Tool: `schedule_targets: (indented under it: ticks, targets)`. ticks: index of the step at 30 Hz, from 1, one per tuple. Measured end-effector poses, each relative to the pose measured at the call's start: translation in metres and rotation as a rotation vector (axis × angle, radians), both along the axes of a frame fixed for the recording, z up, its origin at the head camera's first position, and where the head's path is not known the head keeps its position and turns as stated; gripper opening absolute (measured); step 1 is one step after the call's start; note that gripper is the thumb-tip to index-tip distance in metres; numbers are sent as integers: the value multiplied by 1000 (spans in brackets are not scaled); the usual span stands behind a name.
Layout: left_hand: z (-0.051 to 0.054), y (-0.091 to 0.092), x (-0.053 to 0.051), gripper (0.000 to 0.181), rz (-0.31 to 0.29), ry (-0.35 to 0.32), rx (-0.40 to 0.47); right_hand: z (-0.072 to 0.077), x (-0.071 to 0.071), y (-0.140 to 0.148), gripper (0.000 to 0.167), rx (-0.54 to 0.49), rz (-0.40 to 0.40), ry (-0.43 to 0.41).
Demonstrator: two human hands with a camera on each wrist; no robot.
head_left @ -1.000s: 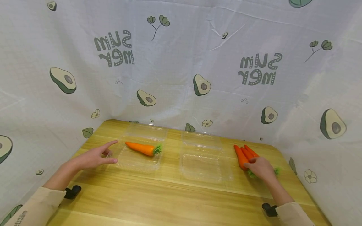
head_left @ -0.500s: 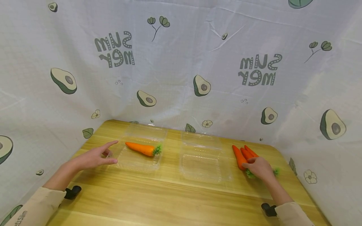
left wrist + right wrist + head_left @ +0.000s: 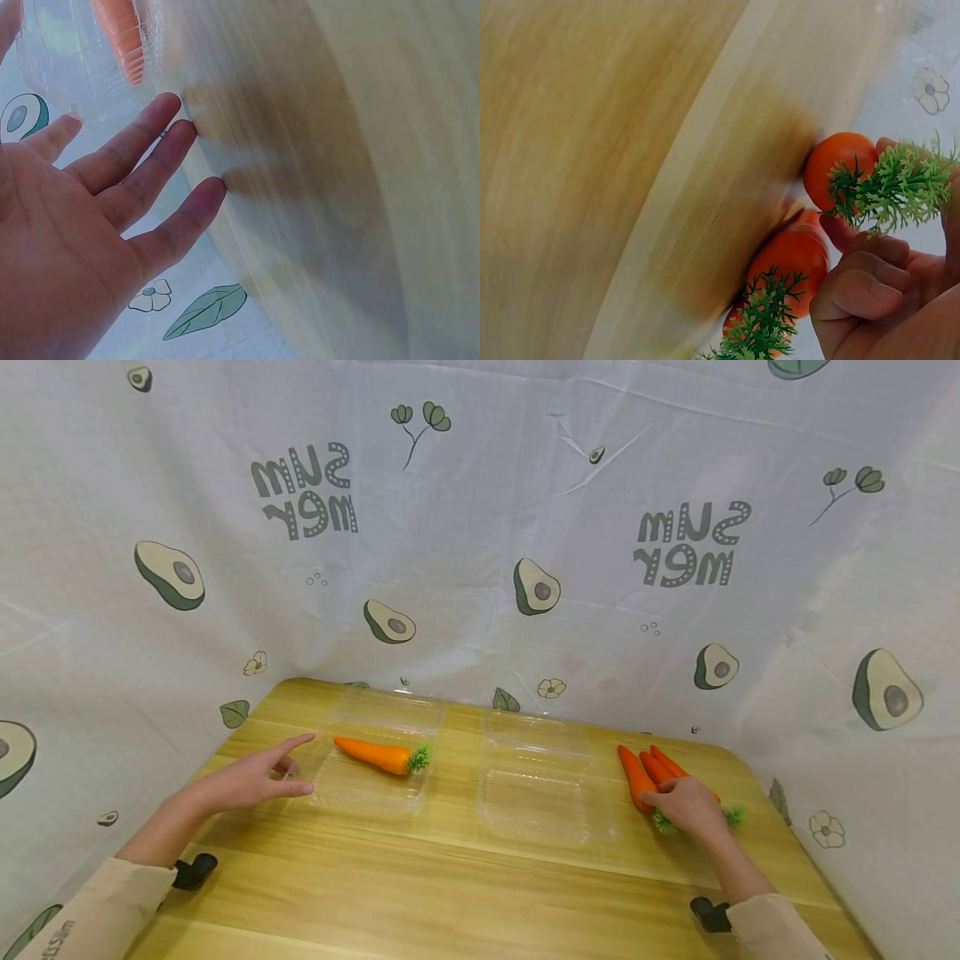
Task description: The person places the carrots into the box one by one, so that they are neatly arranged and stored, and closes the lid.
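Note:
On the right of the table, my right hand pinches the leftmost orange carrot near its leafy top. The right wrist view shows thumb and finger about that carrot's rounded end, with green fronds hanging beside them. Close against it lie two more carrots, partly hidden by the hand. My left hand is spread beside the left clear plastic box, its thumb and index finger apart and nothing held. Inside that box lies one carrot, leafy end to the right.
A second clear plastic box, lid folded back, stands in the middle of the wooden table. A white curtain with avocado prints encloses the table at the back and both sides.
The pinched carrot has shifted very slightly left, apart from the two beside it. My left hand has stayed where it was.

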State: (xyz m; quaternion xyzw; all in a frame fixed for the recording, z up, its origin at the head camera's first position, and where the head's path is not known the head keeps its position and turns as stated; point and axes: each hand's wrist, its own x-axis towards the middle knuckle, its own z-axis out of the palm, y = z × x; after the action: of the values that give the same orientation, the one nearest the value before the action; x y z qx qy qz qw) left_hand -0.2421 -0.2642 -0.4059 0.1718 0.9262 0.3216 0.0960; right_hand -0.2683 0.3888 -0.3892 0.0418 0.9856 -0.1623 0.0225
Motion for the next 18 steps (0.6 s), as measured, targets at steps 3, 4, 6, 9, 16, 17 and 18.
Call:
schedule_targets:
  ticks: [3, 4, 6, 9, 16, 17, 18]
  targets:
    - [0, 0, 0, 90, 0, 0, 1, 1, 2, -1, 54, -7, -5, -9]
    - [0, 0, 1, 90, 0, 1, 1, 1, 2, -2, 54, -10, -7, -10]
    - [1, 1, 1, 90, 0, 4, 1, 2, 2, -2, 53, -14, -9, -15]
    - [1, 0, 1, 91, 1, 4, 1, 1, 3, -2, 48, -18, -10, -14]
    - [1, 0, 1, 91, 1, 3, -2, 2, 3, -4, 51, -19, -10, -18]
    - [2, 0, 1, 91, 0, 0, 0, 2, 4, -4, 49, -19, -8, -16]
    - [2, 0, 2, 92, 0, -1, -1, 2, 4, -4, 48, -19, -8, -13]
